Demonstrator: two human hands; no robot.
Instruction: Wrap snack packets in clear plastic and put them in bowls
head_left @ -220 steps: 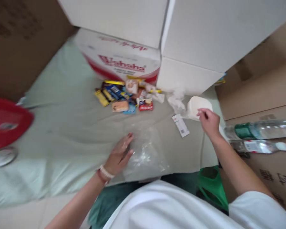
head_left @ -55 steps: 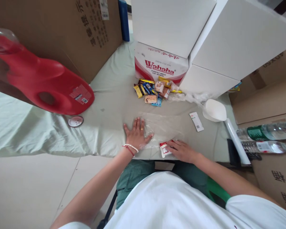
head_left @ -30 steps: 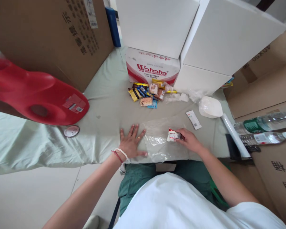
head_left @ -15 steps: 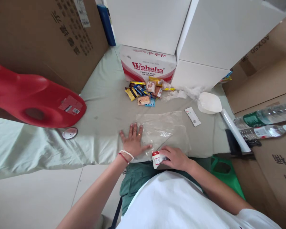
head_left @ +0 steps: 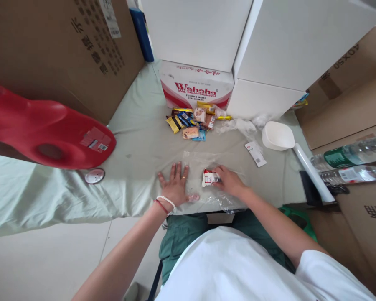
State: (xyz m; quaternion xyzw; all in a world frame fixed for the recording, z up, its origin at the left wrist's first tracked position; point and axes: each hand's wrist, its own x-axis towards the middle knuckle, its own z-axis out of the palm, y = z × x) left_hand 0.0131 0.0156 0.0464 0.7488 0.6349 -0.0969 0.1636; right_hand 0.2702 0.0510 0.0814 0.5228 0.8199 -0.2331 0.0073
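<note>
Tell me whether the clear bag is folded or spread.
Spread: the clear bag lies broadly across the cloth, though wrinkled near the cloth's front edge.

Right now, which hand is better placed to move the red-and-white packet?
Probably the right hand: it grips the packet over the clear bag, though inside or on top is unclear. The left hand lies open, palm-down, at the bag's left side.

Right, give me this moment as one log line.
left hand: spread at clear bag | right hand: holding red-and-white packet, inside or over bag unclear | snack pile: in front of Wahaha box
</note>
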